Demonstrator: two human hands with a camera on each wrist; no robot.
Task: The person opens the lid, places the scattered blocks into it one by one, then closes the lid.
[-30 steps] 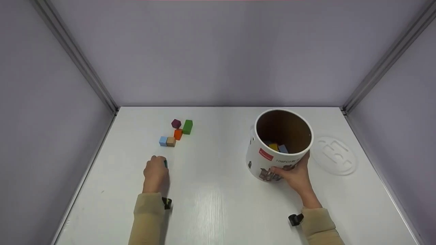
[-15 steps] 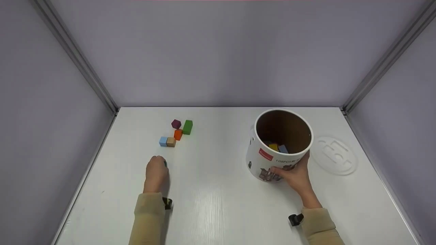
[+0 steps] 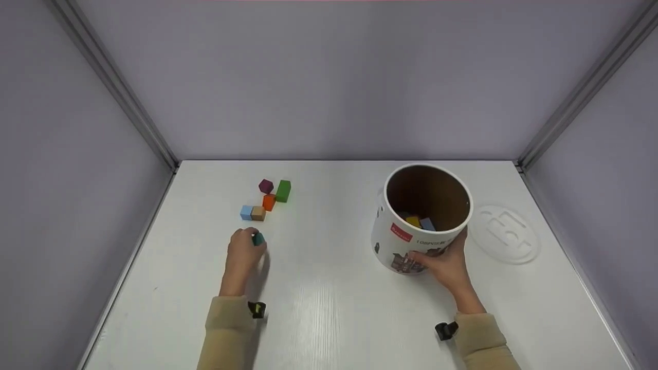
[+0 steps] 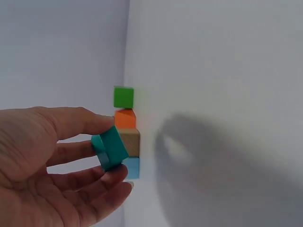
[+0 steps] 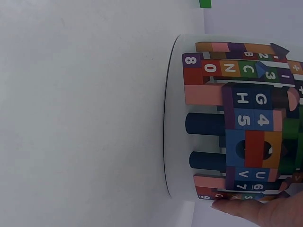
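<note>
Between the thumb and fingers of my left hand (image 3: 244, 252) is a small teal block (image 4: 111, 147), pinched just above the table. Right beyond that hand, a light blue cube (image 3: 246, 212) and a tan wooden cube (image 3: 258, 213) sit side by side. Behind them lie an orange block (image 3: 269, 202), a purple block (image 3: 266, 186) and a longer green block (image 3: 284, 190). My right hand (image 3: 447, 270) grips the lower right side of a white printed bucket (image 3: 383, 241), thumb across its front. Yellow and greyish-blue blocks show inside; the bucket hides the right hand's other fingers.
A clear round plastic lid (image 3: 506, 235) lies flat on the white table (image 3: 329, 288), right of the bucket. Grey panels (image 3: 329, 82) enclose the table at the back and both sides.
My left hand has moved slightly forward and to the right, and more of the teal block in its fingers now shows. The right hand and the bucket stay where they were.
</note>
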